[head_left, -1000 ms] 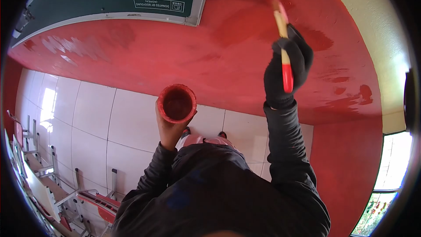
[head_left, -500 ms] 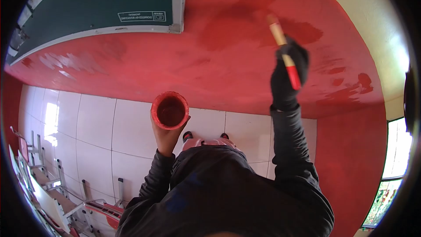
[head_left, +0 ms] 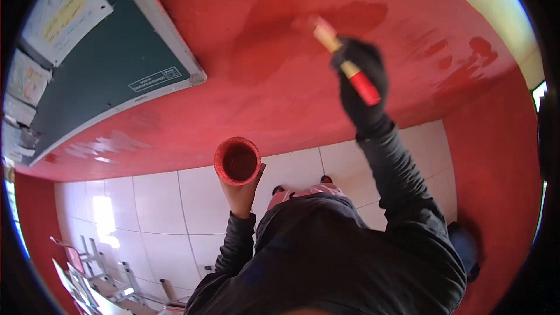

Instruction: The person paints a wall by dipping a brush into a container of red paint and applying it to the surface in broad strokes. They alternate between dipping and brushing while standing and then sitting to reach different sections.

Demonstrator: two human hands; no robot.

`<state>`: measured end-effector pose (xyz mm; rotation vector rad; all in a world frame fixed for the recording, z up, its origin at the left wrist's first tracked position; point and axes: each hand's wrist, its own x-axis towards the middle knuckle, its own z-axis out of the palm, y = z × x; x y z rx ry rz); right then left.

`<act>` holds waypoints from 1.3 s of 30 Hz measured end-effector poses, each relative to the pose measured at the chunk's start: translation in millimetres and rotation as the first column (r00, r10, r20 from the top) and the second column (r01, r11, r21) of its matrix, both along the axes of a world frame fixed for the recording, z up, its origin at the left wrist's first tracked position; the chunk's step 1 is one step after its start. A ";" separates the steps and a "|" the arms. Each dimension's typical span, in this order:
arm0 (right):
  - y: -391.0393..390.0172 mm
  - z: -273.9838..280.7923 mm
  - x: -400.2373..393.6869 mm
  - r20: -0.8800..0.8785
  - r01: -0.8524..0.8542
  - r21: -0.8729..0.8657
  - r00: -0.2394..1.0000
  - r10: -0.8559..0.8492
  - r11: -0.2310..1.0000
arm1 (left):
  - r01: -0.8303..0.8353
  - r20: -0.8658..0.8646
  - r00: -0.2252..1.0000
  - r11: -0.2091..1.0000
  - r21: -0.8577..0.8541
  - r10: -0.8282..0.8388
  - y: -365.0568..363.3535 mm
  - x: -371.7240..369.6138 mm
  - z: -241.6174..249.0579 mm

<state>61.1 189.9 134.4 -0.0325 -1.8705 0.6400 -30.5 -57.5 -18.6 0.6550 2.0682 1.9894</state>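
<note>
My left hand (head_left: 240,197) is bare and wraps round a red-smeared cup of paint (head_left: 237,161), held with its mouth facing up; dark red paint shows inside. In a dark glove, my right hand (head_left: 363,76) grips a paintbrush (head_left: 356,76) with a wooden handle that is red at its end. The brush's bristles, blurred by motion, are at the red wall (head_left: 280,90). Darker, wet-looking red patches spread on the wall round the bristle end.
A green chalkboard (head_left: 125,52) with a pale frame and papers hangs on the wall at the upper left. Chairs (head_left: 87,262) stand at the lower left on the white tiled floor (head_left: 154,198). A dark rounded object (head_left: 464,248) lies by the right wall.
My right hand has moved left along the wall with the brush. The view has turned, so the chalkboard sits further left and lower, and the cup appears slightly right and lower.
</note>
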 end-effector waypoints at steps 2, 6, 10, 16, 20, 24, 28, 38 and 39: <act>4.3 7.9 3.1 -0.130 -0.021 -0.141 0.991 0.003 0.990 | 0.029 0.024 0.999 1.000 -0.008 -0.029 1.0 0.5 1.6; 1.3 -51.4 -11.8 -0.016 0.131 0.417 0.991 -0.137 0.899 | 0.012 -0.038 0.999 1.000 0.004 -0.012 1.2 -3.6 -5.1; -17.3 -126.1 -17.9 0.347 -0.198 0.496 0.938 0.017 0.846 | 0.013 -0.072 0.997 1.000 0.001 -0.013 -2.9 -4.3 5.1; 2.0 -46.0 -15.7 0.160 -0.031 0.168 0.987 0.004 0.985 | -0.049 -0.123 0.991 0.998 -0.043 0.043 -10.8 -11.1 -4.6; -9.3 -9.8 -21.1 -0.213 0.160 0.446 0.975 -0.069 0.881 | -0.087 -0.061 0.995 0.995 -0.051 0.084 -15.3 -10.4 -8.6; -32.8 -84.2 -48.6 0.120 -0.005 0.423 0.991 -0.051 0.906 | -0.114 -0.125 0.986 0.993 -0.036 0.108 -21.9 -9.8 -12.7; -51.4 -147.9 -54.9 0.469 -0.353 0.460 0.876 0.115 0.815 | -0.125 -0.128 0.984 0.992 0.009 0.125 -19.8 -8.8 3.7; -34.4 12.5 -47.2 -0.260 0.118 0.322 0.965 -0.032 0.940 | -0.108 0.010 0.994 0.994 -0.015 0.108 -27.6 -6.5 7.9; -32.2 -0.4 -48.0 -0.191 0.121 0.379 0.980 -0.050 0.917 | -0.125 -0.016 0.992 0.992 0.007 0.125 -24.9 -4.8 7.2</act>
